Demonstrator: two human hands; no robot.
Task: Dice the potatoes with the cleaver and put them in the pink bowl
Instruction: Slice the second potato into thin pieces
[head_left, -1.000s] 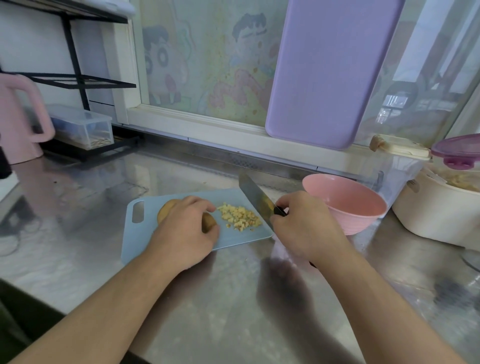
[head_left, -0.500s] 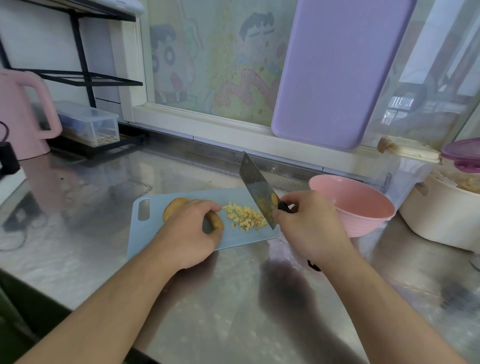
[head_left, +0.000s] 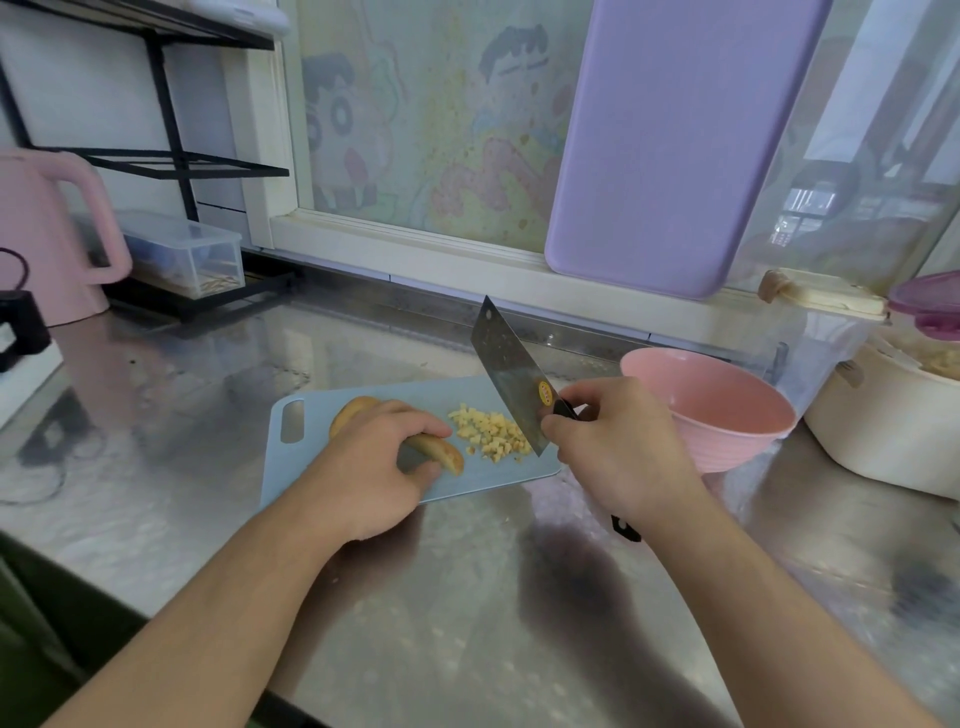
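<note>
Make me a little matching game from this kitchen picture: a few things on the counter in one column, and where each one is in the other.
Things:
1. cleaver
2. potato
3. diced potato
4. pink bowl

Places:
A. piled in the middle of the blue cutting board
B. gripped by the right hand
C. on the counter, right of the board
D. under the left hand

Pairs: 1-B, 2-D, 3-A, 4-C

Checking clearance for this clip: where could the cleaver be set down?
Bare steel counter lies in front of the blue board, between the forearms, and behind the board toward the window sill. The right side is crowded: pink bowl, then a white pot.
</note>
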